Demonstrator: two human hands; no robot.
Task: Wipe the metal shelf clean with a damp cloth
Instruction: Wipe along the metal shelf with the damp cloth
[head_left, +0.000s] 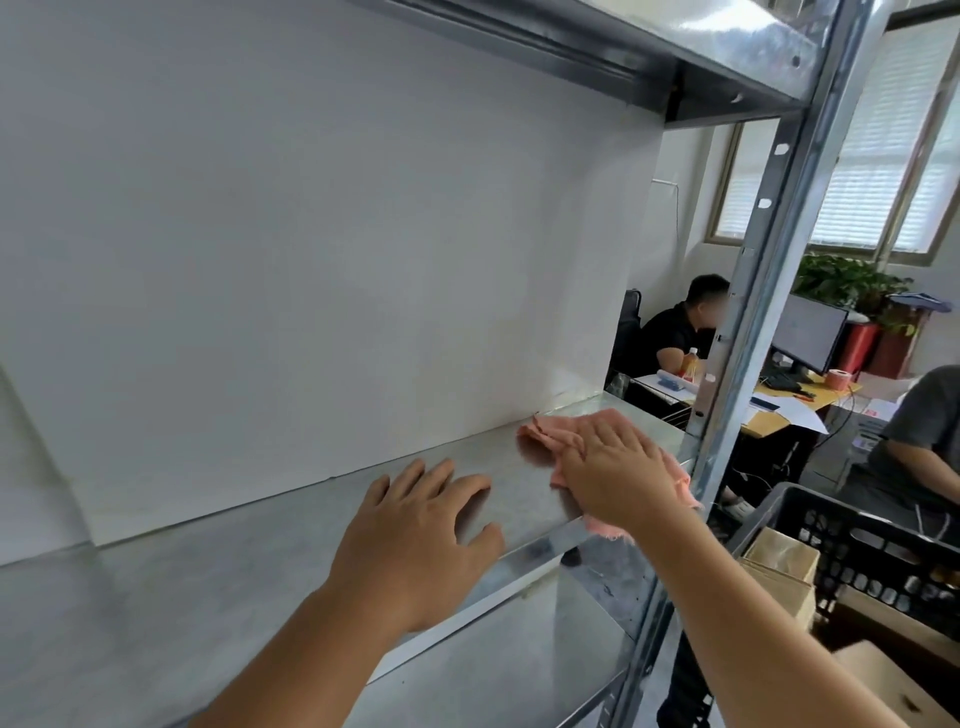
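Cloth (550, 434) lies flat near shelf (291, 525) right end, long axis back-to-front. Right hand (618, 467) presses it, palm down, fingers flat. Left hand (421, 530) rests open at front edge.

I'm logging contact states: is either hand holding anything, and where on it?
No true grip: the right hand presses flat on the middle of the pink frayed cloth; the left hand rests bare on the metal shelf.

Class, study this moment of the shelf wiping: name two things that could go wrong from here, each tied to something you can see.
1. The pink cloth already overhangs the shelf's front edge under the right hand; it might slip off or snag on the upright post.
2. The left hand rests flat on the metal shelf, so it may leave smudges on the metal.
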